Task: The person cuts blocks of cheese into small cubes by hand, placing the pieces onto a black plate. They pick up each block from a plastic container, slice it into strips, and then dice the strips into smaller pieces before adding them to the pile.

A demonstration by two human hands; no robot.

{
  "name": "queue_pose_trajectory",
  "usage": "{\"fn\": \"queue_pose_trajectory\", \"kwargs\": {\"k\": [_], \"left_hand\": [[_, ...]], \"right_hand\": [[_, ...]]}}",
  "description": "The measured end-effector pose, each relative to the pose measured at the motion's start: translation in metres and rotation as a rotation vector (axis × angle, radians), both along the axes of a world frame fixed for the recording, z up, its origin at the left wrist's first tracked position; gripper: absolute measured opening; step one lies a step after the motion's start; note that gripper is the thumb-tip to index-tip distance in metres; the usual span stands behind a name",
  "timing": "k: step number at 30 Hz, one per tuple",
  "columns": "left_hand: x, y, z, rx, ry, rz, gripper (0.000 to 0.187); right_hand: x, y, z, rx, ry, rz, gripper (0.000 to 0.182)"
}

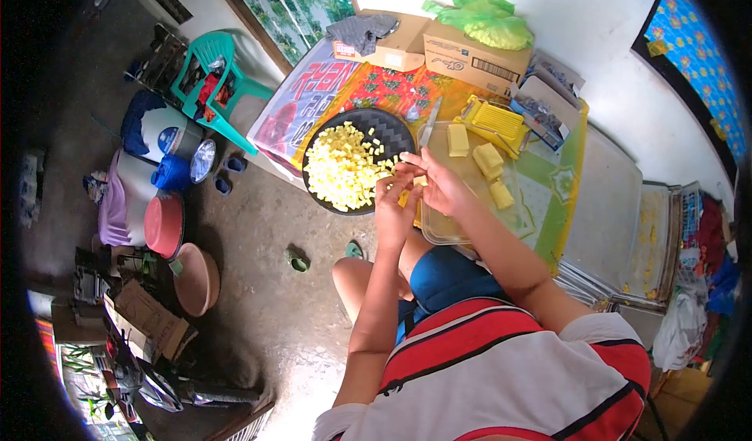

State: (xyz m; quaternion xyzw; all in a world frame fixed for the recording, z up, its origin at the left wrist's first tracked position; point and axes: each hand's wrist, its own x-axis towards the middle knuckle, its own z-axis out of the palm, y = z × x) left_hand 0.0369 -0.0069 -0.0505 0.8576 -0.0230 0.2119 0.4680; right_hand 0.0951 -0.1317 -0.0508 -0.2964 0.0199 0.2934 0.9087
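Watching from afar, I see the left hand and right hand close together near the black tray, a yellow piece between them. Their fingers are bent; what each pinches I cannot tell. Cubes heap in that tray; on the worktop beside it, a clear tray holds blocks, near a slicer.

Shirt is mostly pale grey, chunky red bands edged in black, short whitish sleeves, and blue shorts.
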Motion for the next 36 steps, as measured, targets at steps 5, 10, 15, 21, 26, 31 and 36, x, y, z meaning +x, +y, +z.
{"fn": "queue_pose_trajectory", "kwargs": {"k": [5, 10, 15, 21, 26, 31, 36], "left_hand": [[0.005, -0.002, -0.015, -0.166, -0.092, -0.068, 0.016], [0.000, -0.002, -0.013, -0.513, 0.204, -0.161, 0.018], [-0.010, -0.014, 0.011, -0.581, 0.295, -0.263, 0.015], [-0.012, -0.015, 0.023, -0.724, 0.283, -0.371, 0.009], [-0.012, -0.013, 0.024, -0.812, 0.342, -0.392, 0.007], [-0.002, -0.004, 0.013, -0.657, 0.316, -0.232, 0.011], [0.031, 0.034, -0.037, -0.113, 0.130, 0.067, 0.020]], "right_hand": [[-0.018, -0.011, 0.005, -0.062, -0.103, 0.006, 0.048], [-0.038, -0.031, 0.021, -0.516, -0.348, -0.012, 0.041], [-0.037, -0.053, 0.013, -0.494, -0.331, 0.013, 0.033], [-0.044, -0.062, 0.030, -0.439, -0.321, -0.012, 0.033], [-0.042, -0.064, 0.032, -0.426, -0.320, -0.007, 0.031], [-0.040, -0.060, 0.029, -0.389, -0.280, -0.098, 0.029], [-0.036, -0.063, 0.016, -0.445, -0.282, -0.063, 0.032]]}}
